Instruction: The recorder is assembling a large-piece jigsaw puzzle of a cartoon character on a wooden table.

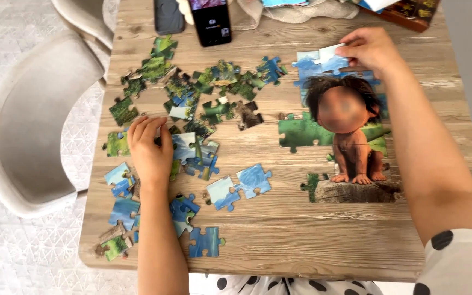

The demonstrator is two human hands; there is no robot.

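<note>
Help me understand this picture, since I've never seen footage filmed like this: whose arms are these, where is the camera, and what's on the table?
There is no machine here. A camera worn on a person's head looks down at their own two bare hands over a wooden table. The left hand rests on a spread of loose puzzle pieces, mostly blue and green. The right hand pinches a pale blue piece at the top edge of the partly assembled puzzle, which shows a cartoon child sitting on a log. Two phones lie at the far edge, and a pale chair stands to the left.
</note>
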